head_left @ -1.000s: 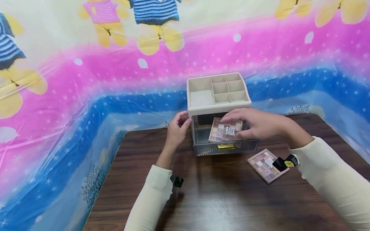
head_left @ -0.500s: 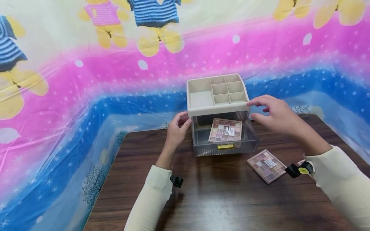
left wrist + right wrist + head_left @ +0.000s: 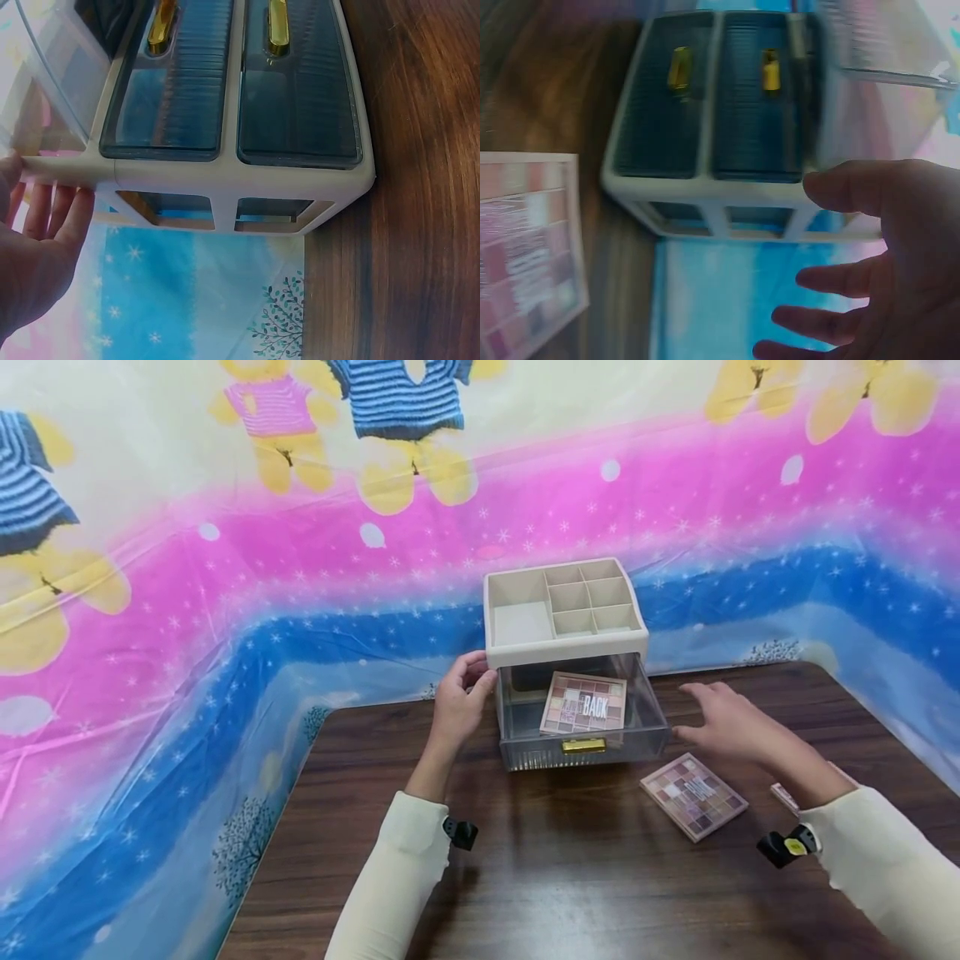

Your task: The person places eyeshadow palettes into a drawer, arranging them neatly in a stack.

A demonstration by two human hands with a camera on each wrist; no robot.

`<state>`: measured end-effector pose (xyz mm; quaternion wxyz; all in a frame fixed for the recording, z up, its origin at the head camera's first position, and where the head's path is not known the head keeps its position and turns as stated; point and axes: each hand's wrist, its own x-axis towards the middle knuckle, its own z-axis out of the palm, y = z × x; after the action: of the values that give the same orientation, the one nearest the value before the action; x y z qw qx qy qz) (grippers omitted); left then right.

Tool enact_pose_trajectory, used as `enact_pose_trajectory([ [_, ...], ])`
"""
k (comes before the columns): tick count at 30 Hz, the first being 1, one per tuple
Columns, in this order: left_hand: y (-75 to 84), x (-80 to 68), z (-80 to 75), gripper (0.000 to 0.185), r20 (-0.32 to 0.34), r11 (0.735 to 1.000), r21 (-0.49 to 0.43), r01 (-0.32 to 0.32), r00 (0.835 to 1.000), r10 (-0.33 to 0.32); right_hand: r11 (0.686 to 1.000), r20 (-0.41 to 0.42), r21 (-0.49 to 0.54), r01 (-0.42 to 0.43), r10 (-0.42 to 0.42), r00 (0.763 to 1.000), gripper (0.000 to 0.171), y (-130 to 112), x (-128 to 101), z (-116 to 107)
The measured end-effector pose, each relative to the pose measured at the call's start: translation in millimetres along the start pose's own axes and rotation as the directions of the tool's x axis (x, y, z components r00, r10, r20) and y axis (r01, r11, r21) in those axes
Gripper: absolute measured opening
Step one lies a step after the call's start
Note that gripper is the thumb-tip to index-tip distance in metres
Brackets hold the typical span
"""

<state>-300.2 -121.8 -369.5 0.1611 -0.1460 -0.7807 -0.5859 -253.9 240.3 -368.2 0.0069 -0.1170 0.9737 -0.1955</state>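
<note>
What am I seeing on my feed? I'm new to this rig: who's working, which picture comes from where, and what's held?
No machine here: a person works with two bare hands. The wide picture comes from a camera on the head, looking forward and down. The left-wrist camera and right-wrist camera give the close ones, where things look turned sideways.

On the table stands an organizer, its top drawer pulled out with a palette inside. A second palette lies to the right; a third thing, partly hidden by the wrist, is unclear.

The left hand touches the organizer's side. The right hand, beside the drawer, holds nothing.
</note>
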Motion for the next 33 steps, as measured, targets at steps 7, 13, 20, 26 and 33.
enact_pose_trajectory([
  [7,-16.4,3.9,1.3,0.034,-0.016,1.0,-0.001,-0.021,1.0,0.021,0.996,0.074,-0.045,-0.074,0.078,0.994,0.097,9,-6,32],
  [13,-17.3,4.6,3.0,0.032,-0.029,0.995,0.061,-0.082,0.996,0.084,0.989,0.182,-0.091,-0.115,0.13,0.975,0.106,15,-13,55],
  [20,-20.3,4.6,5.9,0.031,-0.031,0.988,0.103,-0.114,0.993,0.118,0.979,0.206,-0.106,-0.172,0.191,0.96,0.105,20,-17,76],
  [26,-23.5,4.2,5.8,0.032,-0.033,0.987,0.112,-0.116,0.992,0.12,0.978,0.189,-0.127,-0.166,0.189,0.964,0.099,22,-16,93],
  [33,-20.8,4.1,3.9,0.032,-0.038,0.987,0.119,-0.11,0.993,0.115,0.963,0.188,-0.155,-0.22,0.248,0.95,0.098,19,-14,95],
])
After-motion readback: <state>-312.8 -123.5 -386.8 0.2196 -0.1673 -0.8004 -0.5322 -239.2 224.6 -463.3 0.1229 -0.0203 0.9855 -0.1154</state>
